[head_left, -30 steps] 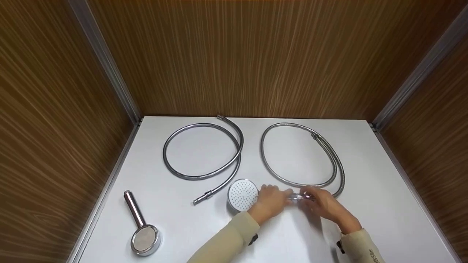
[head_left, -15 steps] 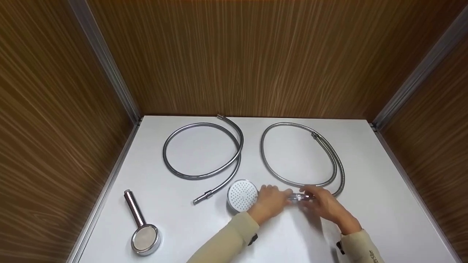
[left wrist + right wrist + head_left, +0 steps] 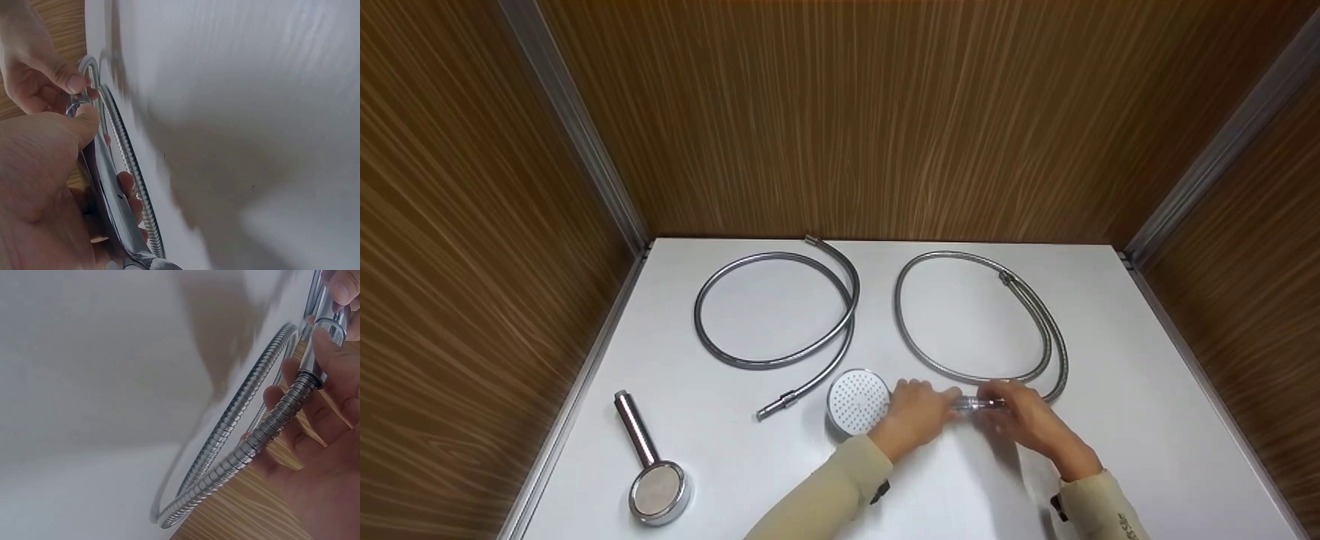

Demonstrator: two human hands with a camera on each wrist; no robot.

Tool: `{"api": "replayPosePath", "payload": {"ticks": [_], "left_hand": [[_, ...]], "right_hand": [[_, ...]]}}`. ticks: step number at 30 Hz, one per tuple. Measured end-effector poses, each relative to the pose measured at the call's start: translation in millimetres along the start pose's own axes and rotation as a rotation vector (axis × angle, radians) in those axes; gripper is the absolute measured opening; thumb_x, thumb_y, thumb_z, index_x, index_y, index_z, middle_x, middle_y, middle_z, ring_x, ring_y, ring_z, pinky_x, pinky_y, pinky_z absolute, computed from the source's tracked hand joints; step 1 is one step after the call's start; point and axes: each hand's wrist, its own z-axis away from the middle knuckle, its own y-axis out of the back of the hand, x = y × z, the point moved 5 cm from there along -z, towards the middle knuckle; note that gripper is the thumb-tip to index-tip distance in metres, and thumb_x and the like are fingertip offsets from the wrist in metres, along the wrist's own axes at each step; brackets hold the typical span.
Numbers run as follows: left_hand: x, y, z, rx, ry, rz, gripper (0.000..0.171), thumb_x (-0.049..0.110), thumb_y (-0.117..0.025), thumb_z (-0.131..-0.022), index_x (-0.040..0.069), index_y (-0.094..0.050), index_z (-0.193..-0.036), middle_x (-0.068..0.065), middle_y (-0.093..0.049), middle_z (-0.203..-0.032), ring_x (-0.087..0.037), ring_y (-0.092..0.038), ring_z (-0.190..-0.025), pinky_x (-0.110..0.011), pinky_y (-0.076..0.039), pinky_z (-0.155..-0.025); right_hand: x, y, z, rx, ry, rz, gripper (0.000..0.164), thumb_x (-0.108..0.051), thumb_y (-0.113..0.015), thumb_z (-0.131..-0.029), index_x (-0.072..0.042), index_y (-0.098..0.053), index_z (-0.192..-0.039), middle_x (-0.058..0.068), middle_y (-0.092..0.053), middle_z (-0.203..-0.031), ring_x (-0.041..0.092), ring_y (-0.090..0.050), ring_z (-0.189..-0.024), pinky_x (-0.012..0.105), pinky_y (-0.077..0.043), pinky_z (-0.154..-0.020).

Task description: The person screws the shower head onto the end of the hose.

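Note:
My left hand [image 3: 915, 416] grips the handle of a shower head [image 3: 858, 402] whose round white spray face points up. In the left wrist view the chrome handle [image 3: 115, 205] runs along the palm, fingers curled round it. At the handle's far end, my right hand [image 3: 1027, 424] pinches the chrome connector nut [image 3: 311, 360] of a metal shower hose [image 3: 897, 300]. Connector and handle end meet in line between the two hands. From the connector the ribbed hose bends away past the right fingers and loops over the white table [image 3: 1125, 360].
A second chrome hose [image 3: 697, 315] lies looped at the back left, one end near the shower head. Another hand shower [image 3: 658, 491] rests at the front left. Wood-grain panels [image 3: 840, 120] enclose the table at the back and both sides.
Right fingers shift very slightly at the connector. Left hand, shower head and both hoses keep their places.

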Motion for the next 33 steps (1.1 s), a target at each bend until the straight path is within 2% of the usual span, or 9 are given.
{"api": "replayPosePath", "payload": {"ticks": [4,9,11,16,20,24,28,33], "left_hand": [[-0.7,-1.1,0.0,-0.018,0.004,0.000,0.028,0.057,-0.050,-0.106,0.036,-0.060,-0.120,-0.003,-0.072,-0.087,-0.019,-0.060,-0.075,-0.034,-0.050,-0.078],[-1.1,0.3,1.0,-0.023,0.002,0.003,0.029,0.058,-0.050,-0.105,0.035,-0.060,-0.118,-0.003,-0.071,-0.086,-0.019,-0.060,-0.074,-0.034,-0.049,-0.077],[-1.2,1.7,1.0,-0.019,0.000,0.011,0.029,0.058,-0.051,-0.105,0.034,-0.060,-0.118,-0.003,-0.071,-0.086,-0.019,-0.059,-0.074,-0.034,-0.049,-0.076],[-1.0,2.8,-0.6,-0.025,0.002,0.025,0.027,0.057,-0.052,-0.106,0.035,-0.060,-0.120,-0.003,-0.072,-0.087,-0.019,-0.059,-0.074,-0.034,-0.049,-0.077],[0.0,-0.1,-2.1,-0.029,-0.001,0.005,0.027,0.056,-0.051,-0.106,0.035,-0.060,-0.120,-0.002,-0.071,-0.085,-0.019,-0.059,-0.074,-0.034,-0.050,-0.077],[0.6,-1.5,-2.8,-0.020,-0.009,-0.007,0.028,0.058,-0.050,-0.105,0.034,-0.059,-0.117,-0.002,-0.070,-0.082,-0.019,-0.060,-0.072,-0.034,-0.051,-0.075],[0.1,-1.7,-2.8,-0.027,-0.009,0.008,0.029,0.059,-0.049,-0.105,0.035,-0.059,-0.119,-0.002,-0.071,-0.085,-0.019,-0.060,-0.073,-0.034,-0.051,-0.077],[-0.4,-0.4,-1.8,-0.018,-0.011,-0.005,0.030,0.059,-0.048,-0.106,0.035,-0.060,-0.119,-0.003,-0.072,-0.085,-0.020,-0.061,-0.074,-0.034,-0.051,-0.076]], "right_hand": [[1.3,-1.6,-0.4,-0.020,-0.002,-0.003,0.017,-0.005,-0.078,-0.092,-0.017,-0.073,-0.103,-0.009,-0.070,-0.093,0.010,-0.060,-0.087,0.032,-0.052,-0.077],[-0.3,-0.4,1.0,0.009,0.071,0.008,0.018,-0.003,-0.078,-0.092,-0.013,-0.075,-0.107,-0.006,-0.073,-0.096,0.013,-0.063,-0.088,0.034,-0.054,-0.077],[0.2,1.1,1.5,0.023,0.069,0.010,0.022,-0.002,-0.079,-0.090,-0.011,-0.076,-0.110,-0.004,-0.075,-0.098,0.015,-0.066,-0.089,0.036,-0.055,-0.079],[2.6,3.1,0.9,-0.004,-0.017,-0.016,0.028,-0.002,-0.080,-0.089,-0.008,-0.072,-0.116,0.002,-0.076,-0.102,0.020,-0.069,-0.091,0.036,-0.057,-0.080],[3.7,0.8,-0.5,-0.035,-0.055,-0.053,0.020,-0.005,-0.080,-0.091,-0.015,-0.070,-0.106,-0.003,-0.073,-0.098,0.010,-0.064,-0.086,0.029,-0.055,-0.074],[4.0,0.6,-0.7,-0.028,-0.018,-0.068,0.019,-0.004,-0.079,-0.092,-0.017,-0.069,-0.100,-0.004,-0.071,-0.093,0.006,-0.060,-0.083,0.027,-0.053,-0.072],[3.5,1.3,-0.4,-0.034,0.029,-0.086,0.017,-0.001,-0.077,-0.093,-0.015,-0.070,-0.102,-0.001,-0.072,-0.091,0.005,-0.059,-0.081,0.027,-0.053,-0.070],[2.9,2.9,0.5,-0.018,0.071,-0.055,0.015,-0.003,-0.077,-0.093,-0.010,-0.074,-0.105,-0.002,-0.072,-0.091,0.003,-0.059,-0.080,0.027,-0.053,-0.069]]}}
